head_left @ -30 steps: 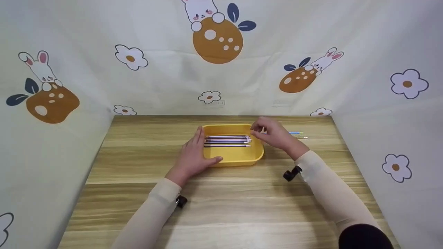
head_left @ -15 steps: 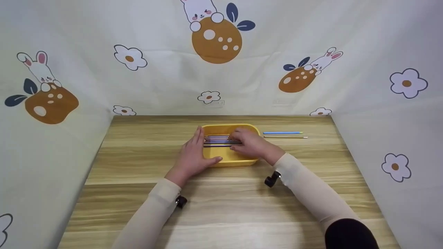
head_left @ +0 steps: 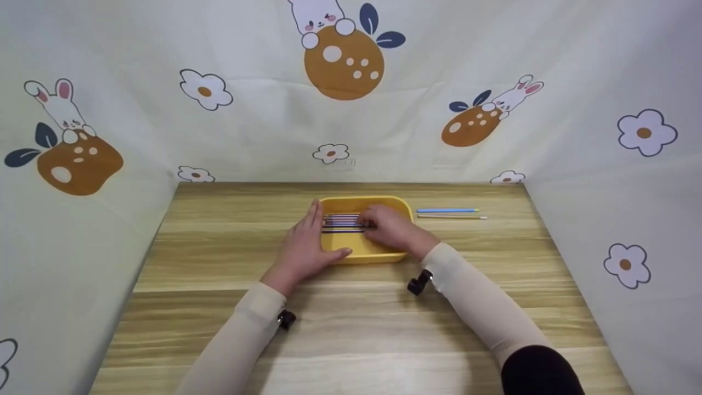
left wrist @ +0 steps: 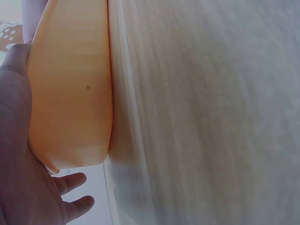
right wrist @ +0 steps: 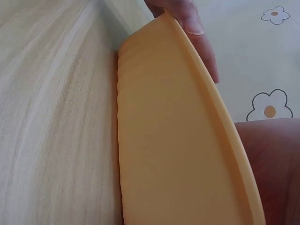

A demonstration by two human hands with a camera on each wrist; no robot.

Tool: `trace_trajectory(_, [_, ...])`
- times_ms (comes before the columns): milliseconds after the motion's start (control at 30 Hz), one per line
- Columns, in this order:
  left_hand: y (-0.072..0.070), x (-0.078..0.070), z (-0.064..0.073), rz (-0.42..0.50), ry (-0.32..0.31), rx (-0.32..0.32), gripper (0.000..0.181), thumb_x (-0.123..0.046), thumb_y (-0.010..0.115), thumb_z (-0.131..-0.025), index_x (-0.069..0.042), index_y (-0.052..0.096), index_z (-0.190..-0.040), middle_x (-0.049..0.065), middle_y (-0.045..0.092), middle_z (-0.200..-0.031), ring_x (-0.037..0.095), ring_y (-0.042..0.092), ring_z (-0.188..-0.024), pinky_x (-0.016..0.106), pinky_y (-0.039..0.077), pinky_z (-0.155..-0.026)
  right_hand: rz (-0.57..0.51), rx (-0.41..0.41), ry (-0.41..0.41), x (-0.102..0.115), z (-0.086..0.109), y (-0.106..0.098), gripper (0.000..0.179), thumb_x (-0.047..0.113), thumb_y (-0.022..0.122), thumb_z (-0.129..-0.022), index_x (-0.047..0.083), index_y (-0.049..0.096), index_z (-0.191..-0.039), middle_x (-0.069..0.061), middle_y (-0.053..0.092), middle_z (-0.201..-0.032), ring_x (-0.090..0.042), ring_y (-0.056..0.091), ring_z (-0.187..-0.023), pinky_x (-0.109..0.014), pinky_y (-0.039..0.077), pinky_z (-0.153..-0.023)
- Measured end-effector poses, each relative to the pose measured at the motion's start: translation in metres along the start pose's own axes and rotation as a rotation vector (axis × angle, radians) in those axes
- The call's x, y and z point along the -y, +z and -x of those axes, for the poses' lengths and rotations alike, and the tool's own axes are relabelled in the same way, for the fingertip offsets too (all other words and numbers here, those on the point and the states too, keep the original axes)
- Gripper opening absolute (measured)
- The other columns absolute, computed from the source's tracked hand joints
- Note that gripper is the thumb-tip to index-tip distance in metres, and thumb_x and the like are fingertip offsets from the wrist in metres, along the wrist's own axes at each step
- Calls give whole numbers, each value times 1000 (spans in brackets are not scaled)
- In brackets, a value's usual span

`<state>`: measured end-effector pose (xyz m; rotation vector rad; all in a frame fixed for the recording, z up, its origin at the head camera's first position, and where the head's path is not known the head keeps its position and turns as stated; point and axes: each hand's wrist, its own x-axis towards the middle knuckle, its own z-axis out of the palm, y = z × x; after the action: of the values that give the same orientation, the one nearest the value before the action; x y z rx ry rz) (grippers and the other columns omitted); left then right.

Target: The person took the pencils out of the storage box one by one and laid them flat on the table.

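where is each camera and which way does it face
Head: on the head, facing forward and down at the tray, pencils and table; left hand, right hand and sleeves show.
Left wrist: on that wrist, facing the tray's outer wall; part of the left hand shows.
Right wrist: on that wrist, facing the tray's outer wall; right hand or wrist and some left hand show.
Both wrist views share tray, table and left hand.

No words or numbers can be read. Low on the far patterned cloth (head_left: 269, 129) sit a faint boxed mark (head_left: 345, 162) near the middle and a fainter printed patch (head_left: 448, 163) farther right, both too pale to decipher.
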<state>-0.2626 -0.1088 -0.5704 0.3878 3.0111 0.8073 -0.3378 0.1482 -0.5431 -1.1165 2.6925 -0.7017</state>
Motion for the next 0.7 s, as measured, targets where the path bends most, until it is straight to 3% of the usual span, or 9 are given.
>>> trace_trajectory(433, [0,0,0,4,-3,0,138,-85,71,-87,-4,6,-177,14,4,-186,42,29,-164,62,29,-130,53,23,-54,-7,-6,10,21,-1,78,-97,3,83,-117,-12,77,-112,-30,70,-105,-47,57,-99])
trace_trajectory(700, [0,-1,0,5,-2,-5,137,-81,75,-88,-3,8,-177,16,6,-186,42,29,-164,62,29,-130,19,34,-10,-10,-7,12,21,-3,76,-99,5,85,-116,-10,78,-114,-28,71,-108,-45,57,-102])
